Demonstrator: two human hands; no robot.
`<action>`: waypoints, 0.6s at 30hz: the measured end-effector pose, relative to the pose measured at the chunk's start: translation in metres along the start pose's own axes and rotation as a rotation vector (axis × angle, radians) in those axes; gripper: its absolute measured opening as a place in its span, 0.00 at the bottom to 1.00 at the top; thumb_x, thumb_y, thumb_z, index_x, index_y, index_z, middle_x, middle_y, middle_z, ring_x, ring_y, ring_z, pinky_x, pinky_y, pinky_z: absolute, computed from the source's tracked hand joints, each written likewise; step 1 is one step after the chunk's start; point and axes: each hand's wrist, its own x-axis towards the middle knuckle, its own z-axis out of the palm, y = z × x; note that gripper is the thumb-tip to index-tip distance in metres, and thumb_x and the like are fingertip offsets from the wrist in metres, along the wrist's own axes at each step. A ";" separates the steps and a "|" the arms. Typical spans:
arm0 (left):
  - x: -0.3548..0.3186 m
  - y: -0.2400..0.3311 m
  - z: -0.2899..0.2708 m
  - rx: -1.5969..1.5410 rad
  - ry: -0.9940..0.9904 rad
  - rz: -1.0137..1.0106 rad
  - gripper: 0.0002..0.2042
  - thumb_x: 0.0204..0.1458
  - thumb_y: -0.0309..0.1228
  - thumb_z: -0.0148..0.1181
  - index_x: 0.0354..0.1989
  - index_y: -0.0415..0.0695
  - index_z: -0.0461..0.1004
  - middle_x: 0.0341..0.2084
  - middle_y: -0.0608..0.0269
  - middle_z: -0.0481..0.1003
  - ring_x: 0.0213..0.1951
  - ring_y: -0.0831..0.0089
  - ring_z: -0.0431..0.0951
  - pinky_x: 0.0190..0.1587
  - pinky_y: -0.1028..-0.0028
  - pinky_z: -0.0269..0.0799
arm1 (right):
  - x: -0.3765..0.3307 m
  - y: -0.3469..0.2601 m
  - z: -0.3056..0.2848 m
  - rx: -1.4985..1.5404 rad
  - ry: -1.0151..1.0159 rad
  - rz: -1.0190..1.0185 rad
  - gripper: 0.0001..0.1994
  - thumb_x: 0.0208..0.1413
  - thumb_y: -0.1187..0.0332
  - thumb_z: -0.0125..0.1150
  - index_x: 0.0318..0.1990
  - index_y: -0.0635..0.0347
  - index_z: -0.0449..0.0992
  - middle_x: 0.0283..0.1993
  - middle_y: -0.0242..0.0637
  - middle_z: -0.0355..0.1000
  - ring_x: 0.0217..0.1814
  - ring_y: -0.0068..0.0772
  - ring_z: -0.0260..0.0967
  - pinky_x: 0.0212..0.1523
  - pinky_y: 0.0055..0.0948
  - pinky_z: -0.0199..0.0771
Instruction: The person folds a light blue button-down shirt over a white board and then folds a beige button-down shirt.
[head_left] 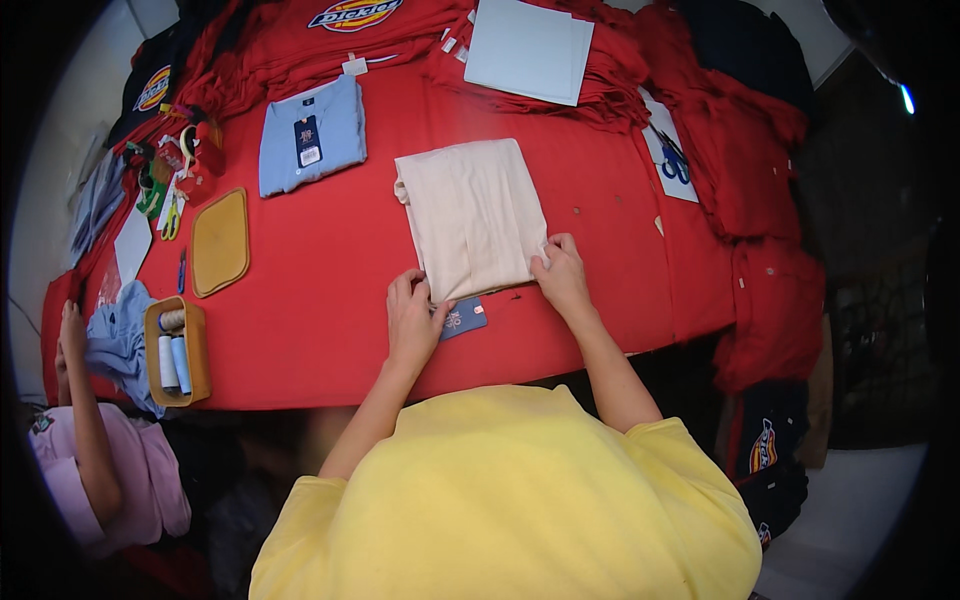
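Note:
A cream garment (470,210), folded into a neat rectangle, lies on the red-covered table (330,300) in front of me. My left hand (412,315) is closed on its near left corner, thumb and fingers at the edge. At the near right corner my right hand (562,272) pinches the fabric. A dark blue hang tag (465,317) with a small white and red sticker lies at the garment's near edge, beside my left thumb; part of it is covered.
A folded light blue shirt (340,130) with a dark tag lies behind left. Nearer are a tan tray (220,243) and a thread box (190,388). Red garments (780,310) are piled around the edges; blue scissors (674,165) lie right. A co-worker's arm (92,440) reaches in left.

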 end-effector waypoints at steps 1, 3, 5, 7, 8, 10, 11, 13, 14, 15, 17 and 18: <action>0.000 0.002 -0.004 0.023 -0.015 0.007 0.17 0.41 0.31 0.70 0.36 0.34 0.74 0.50 0.49 0.66 0.53 0.53 0.64 0.52 0.61 0.64 | 0.000 -0.001 0.000 -0.042 -0.001 -0.001 0.18 0.50 0.61 0.64 0.34 0.72 0.71 0.46 0.51 0.66 0.47 0.51 0.68 0.44 0.42 0.70; 0.003 0.001 -0.011 0.024 -0.059 -0.021 0.18 0.42 0.32 0.69 0.39 0.35 0.74 0.50 0.50 0.67 0.51 0.54 0.67 0.49 0.62 0.66 | 0.000 -0.003 0.000 -0.123 -0.002 -0.010 0.21 0.50 0.59 0.65 0.43 0.70 0.72 0.46 0.49 0.68 0.48 0.51 0.67 0.46 0.44 0.68; 0.006 -0.008 -0.017 -0.024 -0.111 -0.105 0.20 0.44 0.33 0.68 0.44 0.38 0.72 0.49 0.51 0.68 0.47 0.56 0.71 0.45 0.63 0.69 | -0.001 -0.028 -0.018 -0.219 -0.042 0.163 0.22 0.50 0.57 0.65 0.44 0.68 0.71 0.46 0.50 0.68 0.49 0.51 0.67 0.46 0.46 0.68; 0.015 0.002 -0.024 -0.188 -0.123 -0.315 0.23 0.46 0.32 0.66 0.51 0.41 0.68 0.47 0.52 0.68 0.42 0.58 0.73 0.41 0.63 0.71 | -0.003 -0.035 -0.026 -0.269 -0.086 0.272 0.23 0.50 0.56 0.66 0.44 0.67 0.71 0.46 0.51 0.68 0.49 0.52 0.67 0.46 0.47 0.68; 0.019 0.007 -0.026 -0.270 -0.129 -0.420 0.25 0.47 0.32 0.65 0.55 0.43 0.66 0.46 0.52 0.69 0.39 0.58 0.74 0.39 0.63 0.72 | -0.002 -0.034 -0.025 -0.265 -0.109 0.288 0.23 0.50 0.56 0.66 0.44 0.67 0.71 0.47 0.52 0.68 0.49 0.53 0.67 0.47 0.48 0.67; 0.016 0.007 -0.023 -0.042 -0.111 -0.221 0.28 0.49 0.31 0.63 0.59 0.45 0.61 0.44 0.53 0.68 0.36 0.59 0.75 0.37 0.63 0.73 | -0.002 -0.033 -0.025 -0.226 -0.162 0.327 0.23 0.50 0.56 0.65 0.45 0.67 0.71 0.45 0.51 0.69 0.46 0.52 0.69 0.44 0.46 0.69; 0.014 0.006 -0.022 0.071 -0.101 -0.121 0.30 0.50 0.31 0.62 0.62 0.46 0.59 0.43 0.53 0.68 0.35 0.59 0.75 0.36 0.63 0.73 | 0.001 -0.033 -0.026 -0.192 -0.189 0.347 0.21 0.51 0.58 0.65 0.45 0.66 0.71 0.44 0.50 0.70 0.42 0.49 0.71 0.41 0.44 0.71; 0.012 0.003 -0.022 0.053 -0.139 -0.097 0.27 0.50 0.31 0.62 0.60 0.46 0.62 0.42 0.53 0.68 0.36 0.58 0.75 0.39 0.62 0.73 | 0.002 -0.035 -0.031 0.044 -0.179 0.423 0.18 0.54 0.61 0.62 0.45 0.65 0.71 0.41 0.46 0.71 0.34 0.42 0.72 0.33 0.37 0.73; 0.011 0.001 -0.022 0.044 -0.159 -0.084 0.26 0.51 0.30 0.62 0.59 0.46 0.63 0.42 0.53 0.68 0.37 0.57 0.75 0.40 0.62 0.73 | 0.000 -0.037 -0.033 0.250 -0.142 0.473 0.15 0.55 0.63 0.60 0.44 0.64 0.71 0.40 0.44 0.71 0.30 0.37 0.72 0.28 0.33 0.73; 0.008 -0.004 -0.021 0.030 -0.146 -0.042 0.25 0.50 0.30 0.62 0.58 0.46 0.65 0.42 0.53 0.68 0.37 0.57 0.75 0.40 0.62 0.73 | -0.003 -0.040 -0.036 0.456 -0.106 0.522 0.12 0.57 0.65 0.58 0.44 0.63 0.71 0.38 0.42 0.71 0.26 0.33 0.72 0.23 0.28 0.73; 0.002 -0.012 -0.016 0.002 -0.120 0.042 0.22 0.49 0.30 0.63 0.55 0.47 0.69 0.43 0.53 0.68 0.38 0.57 0.74 0.41 0.62 0.72 | 0.001 -0.045 -0.043 0.686 -0.132 0.449 0.09 0.60 0.68 0.55 0.45 0.61 0.71 0.32 0.38 0.71 0.22 0.22 0.69 0.18 0.20 0.68; 0.000 -0.009 -0.018 -0.022 -0.120 0.071 0.21 0.49 0.30 0.63 0.53 0.46 0.70 0.43 0.53 0.68 0.40 0.56 0.74 0.42 0.61 0.72 | 0.001 -0.047 -0.048 0.794 -0.144 0.420 0.08 0.61 0.70 0.53 0.45 0.61 0.71 0.29 0.35 0.70 0.20 0.17 0.67 0.15 0.16 0.66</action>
